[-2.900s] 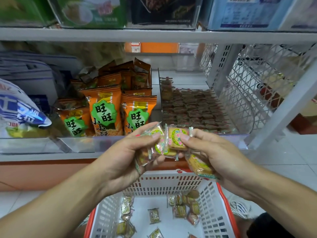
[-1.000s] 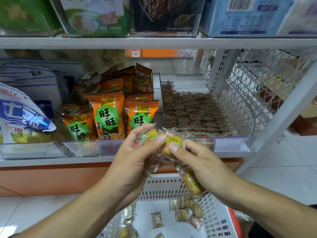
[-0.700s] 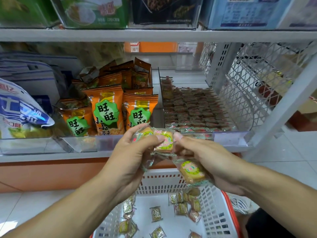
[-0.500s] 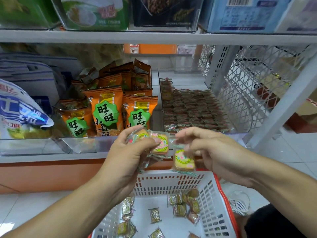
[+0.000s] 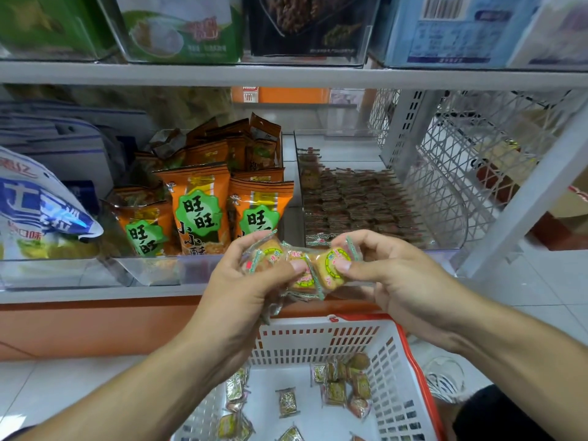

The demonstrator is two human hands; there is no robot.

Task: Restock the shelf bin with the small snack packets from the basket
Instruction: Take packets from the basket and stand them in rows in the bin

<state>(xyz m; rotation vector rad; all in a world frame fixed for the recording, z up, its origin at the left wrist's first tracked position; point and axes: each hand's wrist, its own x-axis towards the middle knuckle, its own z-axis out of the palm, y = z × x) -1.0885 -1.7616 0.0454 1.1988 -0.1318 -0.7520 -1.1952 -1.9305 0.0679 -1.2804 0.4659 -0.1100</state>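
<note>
While the view is looking down past both forearms at a shop shelf, the scene is being laid out left to right:

Blue-and-white bag [image 5: 41,208]: is being kept at the far left of the shelf, behind a clear front panel.

Orange snack bags [image 5: 199,211]: are being displayed upright in rows just right of the blue-and-white bag, with green badges facing forward.

Left hand [image 5: 251,284]: is being held in front of the shelf edge, its fingers curled round a bunch of small snack packets [image 5: 270,254], with the thumb being pressed on a packet at the middle.

Held packet [image 5: 334,265]: is being pinched by the right hand, and is being kept touching the left hand's bunch.

Right hand [image 5: 391,281]: is being held level with the left hand, thumb and fingers clamped on that packet.

Shelf bin [image 5: 445,246]: is being seen behind the hands and to the right, a clear tray in which brown packets are being kept in flat rows.

Basket [image 5: 321,342]: is being seen below the hands, white with a red rim.

Loose packets [image 5: 337,383]: are being left scattered on the basket floor.
</note>
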